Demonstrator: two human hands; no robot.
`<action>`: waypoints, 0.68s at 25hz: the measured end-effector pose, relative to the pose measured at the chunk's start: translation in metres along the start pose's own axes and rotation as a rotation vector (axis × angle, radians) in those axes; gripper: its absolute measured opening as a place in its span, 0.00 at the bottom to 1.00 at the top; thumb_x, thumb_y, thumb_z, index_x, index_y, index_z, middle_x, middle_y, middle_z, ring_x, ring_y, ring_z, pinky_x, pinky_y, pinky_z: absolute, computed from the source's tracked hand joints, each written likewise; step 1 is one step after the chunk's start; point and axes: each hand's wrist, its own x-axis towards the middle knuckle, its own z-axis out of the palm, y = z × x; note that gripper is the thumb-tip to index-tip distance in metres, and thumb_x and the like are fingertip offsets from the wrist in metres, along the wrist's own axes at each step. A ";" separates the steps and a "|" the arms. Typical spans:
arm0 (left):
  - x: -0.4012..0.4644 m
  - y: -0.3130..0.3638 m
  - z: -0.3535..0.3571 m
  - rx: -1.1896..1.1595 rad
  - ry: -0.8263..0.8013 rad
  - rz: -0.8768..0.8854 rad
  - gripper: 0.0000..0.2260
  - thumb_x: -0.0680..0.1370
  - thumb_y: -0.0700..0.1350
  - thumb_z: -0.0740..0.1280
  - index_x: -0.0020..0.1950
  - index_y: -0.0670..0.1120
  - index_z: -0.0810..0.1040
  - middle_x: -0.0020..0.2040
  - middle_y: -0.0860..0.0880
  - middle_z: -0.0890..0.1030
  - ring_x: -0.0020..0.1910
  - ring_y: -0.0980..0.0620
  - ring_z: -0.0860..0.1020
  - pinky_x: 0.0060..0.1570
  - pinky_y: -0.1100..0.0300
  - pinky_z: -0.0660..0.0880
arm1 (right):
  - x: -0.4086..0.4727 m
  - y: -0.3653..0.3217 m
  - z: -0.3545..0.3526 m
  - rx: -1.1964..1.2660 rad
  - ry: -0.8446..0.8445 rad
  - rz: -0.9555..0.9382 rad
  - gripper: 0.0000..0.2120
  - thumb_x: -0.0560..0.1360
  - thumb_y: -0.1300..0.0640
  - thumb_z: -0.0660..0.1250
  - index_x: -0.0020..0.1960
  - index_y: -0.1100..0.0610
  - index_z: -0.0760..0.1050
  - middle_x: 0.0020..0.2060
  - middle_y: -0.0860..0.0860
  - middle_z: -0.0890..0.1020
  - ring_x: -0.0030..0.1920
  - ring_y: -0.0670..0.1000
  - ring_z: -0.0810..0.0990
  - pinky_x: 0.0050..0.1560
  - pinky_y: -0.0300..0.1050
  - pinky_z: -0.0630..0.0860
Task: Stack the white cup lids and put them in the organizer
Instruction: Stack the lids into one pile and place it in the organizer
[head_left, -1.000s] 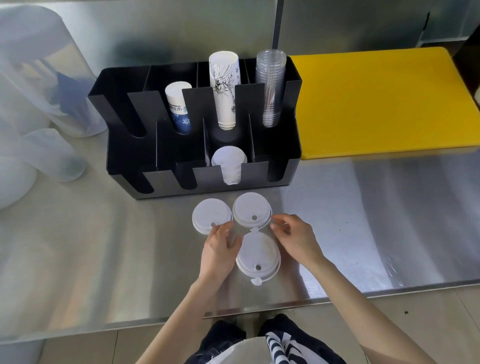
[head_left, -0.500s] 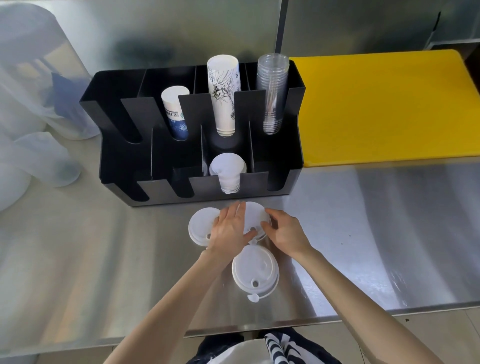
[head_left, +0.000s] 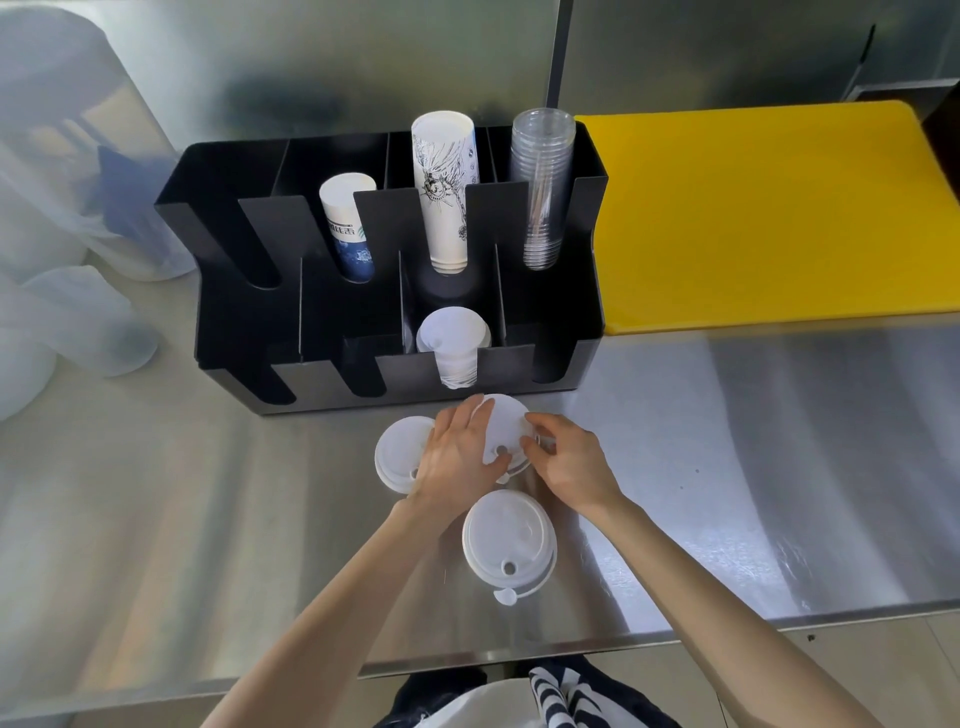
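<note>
Three white cup lids lie on the steel counter in front of the black organizer (head_left: 587, 291). The far lid (head_left: 506, 428) is tilted up off the counter, pinched between my left hand (head_left: 457, 457) and my right hand (head_left: 569, 460). My left hand partly covers the left lid (head_left: 397, 457). The near lid (head_left: 506, 543) lies flat by the counter's front edge, its tab pointing at me. A stack of white lids (head_left: 454, 345) stands in the organizer's front middle slot.
The organizer's back slots hold a short paper cup stack (head_left: 348, 223), a tall printed cup stack (head_left: 441, 187) and clear plastic cups (head_left: 543, 182). A yellow cutting board (head_left: 769, 213) lies at the right. Translucent plastic containers (head_left: 78, 322) stand at the left.
Both hands moved away from the near lid up to the far lid and took hold of it. That lid now tilts up off the counter.
</note>
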 end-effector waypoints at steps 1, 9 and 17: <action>-0.002 0.001 -0.003 -0.028 0.023 0.002 0.27 0.75 0.48 0.63 0.72 0.45 0.58 0.74 0.45 0.61 0.71 0.44 0.59 0.70 0.54 0.58 | -0.001 -0.002 -0.002 0.036 0.025 0.005 0.18 0.76 0.56 0.62 0.64 0.59 0.70 0.64 0.57 0.76 0.62 0.58 0.75 0.64 0.47 0.70; -0.032 0.008 -0.013 -0.270 0.127 0.013 0.28 0.73 0.46 0.68 0.70 0.47 0.62 0.70 0.47 0.68 0.69 0.48 0.62 0.66 0.60 0.59 | -0.016 -0.006 -0.015 0.210 0.106 0.112 0.16 0.76 0.55 0.62 0.62 0.58 0.73 0.61 0.56 0.78 0.59 0.55 0.76 0.57 0.42 0.68; -0.070 -0.001 -0.006 -0.254 0.101 0.040 0.31 0.68 0.50 0.73 0.68 0.46 0.66 0.68 0.47 0.69 0.67 0.45 0.65 0.67 0.51 0.62 | -0.045 0.007 -0.001 0.320 0.061 0.155 0.11 0.74 0.57 0.65 0.56 0.56 0.77 0.47 0.50 0.80 0.48 0.50 0.78 0.49 0.40 0.74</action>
